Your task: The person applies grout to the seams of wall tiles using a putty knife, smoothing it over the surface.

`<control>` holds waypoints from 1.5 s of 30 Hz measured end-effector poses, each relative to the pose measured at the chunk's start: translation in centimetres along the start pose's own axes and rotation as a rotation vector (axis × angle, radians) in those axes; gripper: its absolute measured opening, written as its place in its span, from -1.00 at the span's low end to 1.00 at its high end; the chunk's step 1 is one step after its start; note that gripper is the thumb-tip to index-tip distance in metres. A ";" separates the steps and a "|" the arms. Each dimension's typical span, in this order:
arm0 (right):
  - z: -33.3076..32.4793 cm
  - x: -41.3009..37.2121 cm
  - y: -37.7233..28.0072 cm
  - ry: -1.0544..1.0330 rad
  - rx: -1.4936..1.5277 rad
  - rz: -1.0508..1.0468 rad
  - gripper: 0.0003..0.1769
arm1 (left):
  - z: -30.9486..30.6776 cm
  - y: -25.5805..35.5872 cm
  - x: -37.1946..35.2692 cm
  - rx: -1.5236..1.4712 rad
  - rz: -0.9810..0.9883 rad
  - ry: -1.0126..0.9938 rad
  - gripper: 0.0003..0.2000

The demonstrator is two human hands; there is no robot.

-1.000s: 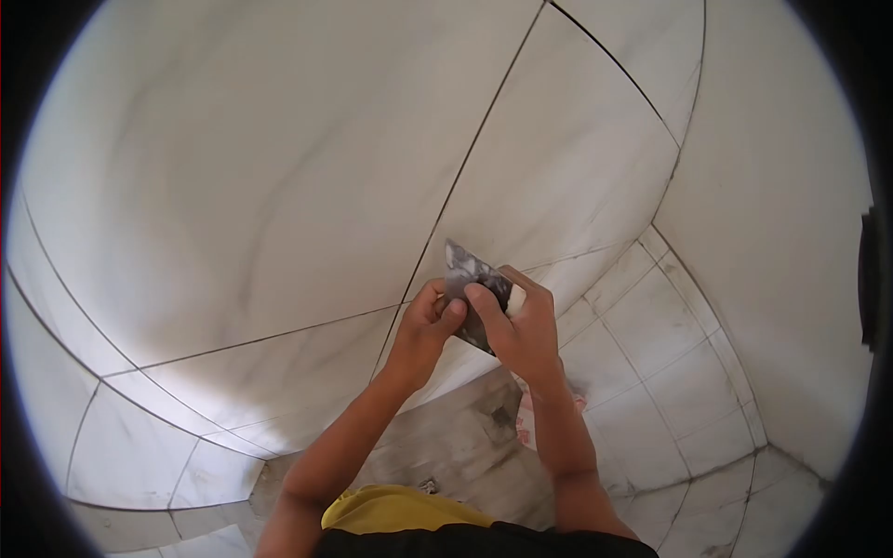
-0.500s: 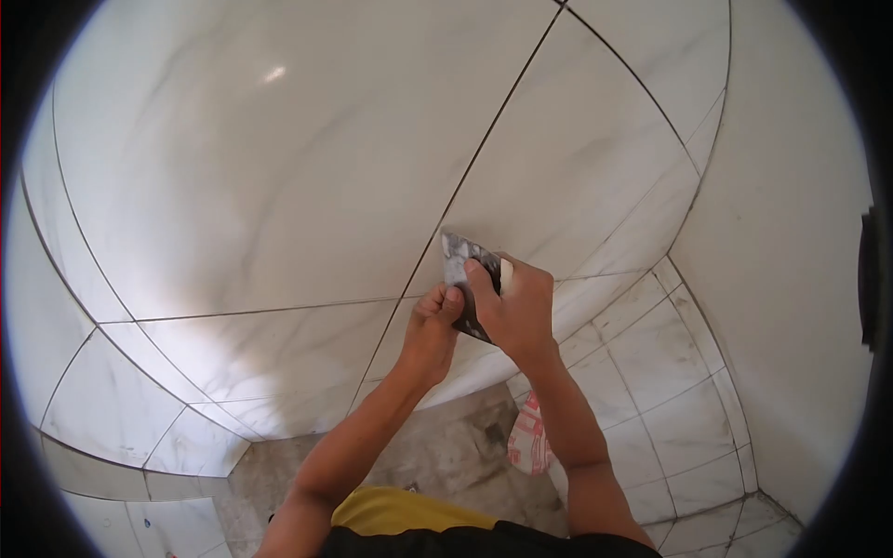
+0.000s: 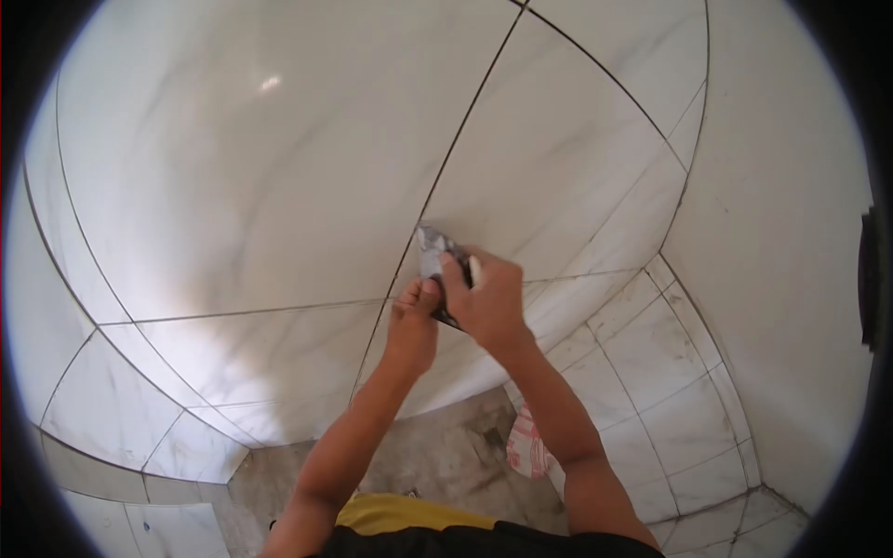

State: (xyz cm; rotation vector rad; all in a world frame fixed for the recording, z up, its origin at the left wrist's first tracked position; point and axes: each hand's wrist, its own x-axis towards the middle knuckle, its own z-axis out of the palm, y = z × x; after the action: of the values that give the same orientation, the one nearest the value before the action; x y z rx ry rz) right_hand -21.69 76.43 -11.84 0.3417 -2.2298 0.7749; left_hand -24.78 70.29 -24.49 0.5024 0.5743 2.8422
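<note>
**Head view.** The right hand [image 3: 491, 305] was closed around a dark scraper [image 3: 432, 253] smeared with pale paste, its blade tip pointing to 11 o'clock against the white wall tiles [image 3: 279, 186]. The left hand [image 3: 414, 325], at 8 o'clock from the right, pinched the blade's lower edge with thumb and fingertips. The blade lay on 1 dark joint [image 3: 466, 121] running toward 1 o'clock. A red-and-white bag [image 3: 526, 445] lay on the grey floor [image 3: 437, 460], at 5 o'clock from the hands.
</note>
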 end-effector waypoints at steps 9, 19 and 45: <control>-0.3 -1.9 0.1 -0.027 0.269 0.247 -0.71 | -1.3 2.9 -0.5 0.464 0.086 -0.034 -0.74; 2.5 -2.6 2.2 0.160 0.080 0.032 -0.76 | -2.3 1.3 0.4 0.307 0.026 0.042 -0.78; 2.5 -1.9 1.2 -0.039 0.025 -0.031 -0.86 | -2.8 1.0 -2.4 0.096 -0.027 0.120 -0.83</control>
State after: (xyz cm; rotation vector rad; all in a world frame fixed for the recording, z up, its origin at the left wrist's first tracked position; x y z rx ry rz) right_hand -22.34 75.83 -15.10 0.4054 -2.2471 0.7865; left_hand -23.76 67.80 -27.16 0.3386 0.7362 2.8436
